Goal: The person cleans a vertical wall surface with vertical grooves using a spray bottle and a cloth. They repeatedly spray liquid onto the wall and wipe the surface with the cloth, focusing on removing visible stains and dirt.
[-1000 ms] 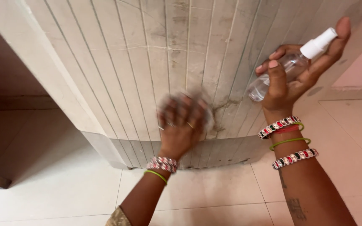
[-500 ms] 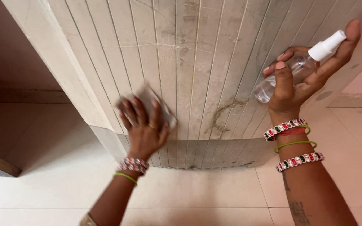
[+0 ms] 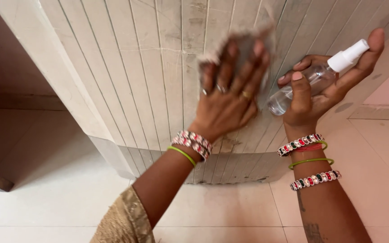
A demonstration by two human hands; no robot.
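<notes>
Head view, the only one I have. My left hand presses a grey cloth flat against the ribbed panel, fingers spread over it, so that grip is closed on the cloth by pressure against the surface, not by a fist. Half a second ago that hand was low and to the left on the panel; a second ago it was lower, near the middle, over the brown stain. Now it has swept up and to the right, close beside the bottle. I judge this to be a wiping stroke running back and forth across the ribs. Part of the stain shows below my left wrist, so that spot does not look fully clean yet.

My right hand is clenched round a clear spray bottle with a white nozzle, held tilted, nozzle up and to the right, forefinger along the top. It has barely moved across the frames. The bottle is see-through and I cannot tell how much liquid is in it.

Pale floor tiles lie below the panel.
</notes>
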